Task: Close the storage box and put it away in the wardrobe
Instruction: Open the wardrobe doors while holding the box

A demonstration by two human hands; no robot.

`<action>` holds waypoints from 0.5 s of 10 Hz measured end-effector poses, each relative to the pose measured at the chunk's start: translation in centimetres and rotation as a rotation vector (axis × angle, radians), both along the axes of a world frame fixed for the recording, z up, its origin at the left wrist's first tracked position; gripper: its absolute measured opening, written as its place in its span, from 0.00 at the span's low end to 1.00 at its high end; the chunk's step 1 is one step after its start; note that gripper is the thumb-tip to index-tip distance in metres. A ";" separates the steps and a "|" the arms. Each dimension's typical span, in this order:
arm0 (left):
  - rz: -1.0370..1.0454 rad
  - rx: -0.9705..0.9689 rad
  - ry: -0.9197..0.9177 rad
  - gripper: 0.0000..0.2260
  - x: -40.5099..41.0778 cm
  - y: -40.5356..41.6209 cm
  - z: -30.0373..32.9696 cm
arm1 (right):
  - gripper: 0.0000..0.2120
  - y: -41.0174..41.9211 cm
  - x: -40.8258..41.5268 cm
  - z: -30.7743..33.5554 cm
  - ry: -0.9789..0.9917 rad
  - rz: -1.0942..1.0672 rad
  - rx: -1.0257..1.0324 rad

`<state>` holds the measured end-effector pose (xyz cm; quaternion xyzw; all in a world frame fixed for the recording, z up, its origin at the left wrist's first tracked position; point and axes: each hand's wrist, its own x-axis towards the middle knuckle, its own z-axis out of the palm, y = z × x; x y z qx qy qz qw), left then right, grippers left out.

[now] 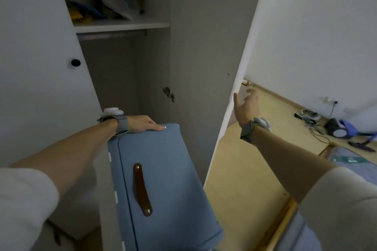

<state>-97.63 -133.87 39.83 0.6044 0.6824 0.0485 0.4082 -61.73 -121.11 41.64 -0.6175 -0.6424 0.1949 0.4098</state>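
Note:
The blue fabric storage box [169,185] is closed, with a brown leather handle [141,188] facing me. It is held up in front of the open wardrobe [130,79], its far end at the opening. My left hand [141,124] grips the box's far top edge. My right hand [247,103] is away from the box, fingers spread, with the thumb at the edge of the open right wardrobe door [234,79]. It holds nothing.
The wardrobe's upper shelf [122,26] carries bags and yellow and blue items. The left door [40,63] with a black knob is shut. To the right lie wood floor, a vacuum cleaner [342,130] with cables, and a bed corner [346,161].

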 end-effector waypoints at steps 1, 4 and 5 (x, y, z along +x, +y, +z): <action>-0.020 0.061 0.040 0.27 0.0 1.4 0.9 | 0.41 -4.2 -0.1 -3.9 -0.118 0.196 -0.778; -0.039 0.040 0.027 0.29 0.5 7.5 -1.5 | 0.41 -9.0 -0.9 -12.9 -0.065 0.284 -1.254; -0.037 0.051 0.046 0.25 0.5 8.9 -3.1 | 0.38 -9.0 -1.4 -14.1 -0.015 0.203 -1.281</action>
